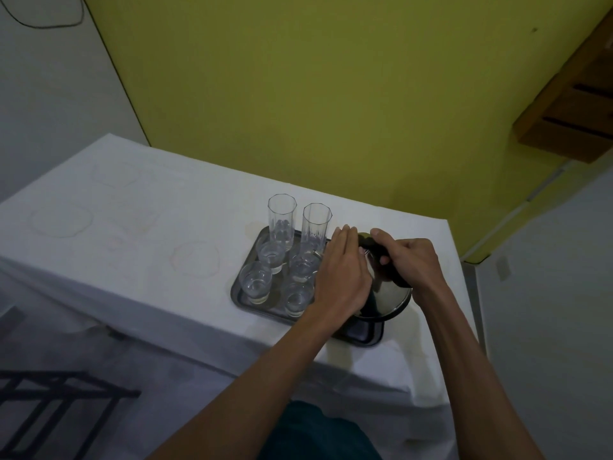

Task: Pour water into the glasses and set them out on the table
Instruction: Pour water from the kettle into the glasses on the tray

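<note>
Several clear glasses [282,220] stand in two rows on a dark tray [239,295] at the right end of the table. A steel jug [388,295] with a black handle stands on the tray's right side. My right hand [411,260] grips the black handle at the top of the jug. My left hand [343,267] lies against the jug's left side with straight fingers pointing away from me, hiding part of the jug and the tray. The two far glasses look empty; the nearer ones are seen from above and their fill is unclear.
A white cloth with faint ring stains covers the table [132,227]; its left part holds no objects. A yellow wall [315,94] rises behind. A dark metal frame [49,403] stands at lower left and a wooden shelf [570,104] hangs at upper right.
</note>
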`<move>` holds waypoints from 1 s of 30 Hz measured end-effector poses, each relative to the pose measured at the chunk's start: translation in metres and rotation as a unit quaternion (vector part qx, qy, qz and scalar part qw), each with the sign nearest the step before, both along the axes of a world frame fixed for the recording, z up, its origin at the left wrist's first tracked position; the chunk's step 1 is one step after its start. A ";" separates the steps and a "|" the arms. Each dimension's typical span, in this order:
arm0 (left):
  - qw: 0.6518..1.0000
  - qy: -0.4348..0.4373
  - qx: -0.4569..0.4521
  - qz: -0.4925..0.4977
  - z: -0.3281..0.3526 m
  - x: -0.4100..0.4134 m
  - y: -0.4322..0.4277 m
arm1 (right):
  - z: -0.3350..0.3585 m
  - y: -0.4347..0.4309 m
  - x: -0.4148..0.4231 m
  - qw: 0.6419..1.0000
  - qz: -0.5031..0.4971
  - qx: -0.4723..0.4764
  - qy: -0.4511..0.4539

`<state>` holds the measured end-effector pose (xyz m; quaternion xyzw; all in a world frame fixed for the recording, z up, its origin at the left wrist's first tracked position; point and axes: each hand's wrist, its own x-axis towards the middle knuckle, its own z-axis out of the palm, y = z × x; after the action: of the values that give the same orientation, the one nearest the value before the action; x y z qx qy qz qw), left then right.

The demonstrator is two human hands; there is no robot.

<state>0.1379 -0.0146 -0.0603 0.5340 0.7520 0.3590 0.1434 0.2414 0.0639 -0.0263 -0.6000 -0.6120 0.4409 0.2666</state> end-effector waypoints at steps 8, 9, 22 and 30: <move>1.000 0.003 -0.006 0.005 -0.004 0.000 -0.002 | -0.001 -0.002 -0.001 1.000 0.003 -0.007 -0.001; 1.000 0.001 -0.007 0.004 -0.004 0.000 -0.002 | -0.001 -0.002 -0.001 1.000 0.002 -0.007 -0.001; 1.000 -0.016 -0.023 0.000 -0.004 0.000 -0.004 | -0.003 -0.006 -0.002 1.000 -0.001 -0.024 0.007; 0.999 -0.024 -0.027 -0.003 -0.004 -0.001 -0.004 | -0.003 -0.007 -0.003 1.000 -0.002 -0.022 0.007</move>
<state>0.1373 -0.0190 -0.0638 0.5230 0.7562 0.3513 0.1768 0.2387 0.0574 -0.0288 -0.6036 -0.5991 0.4584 0.2583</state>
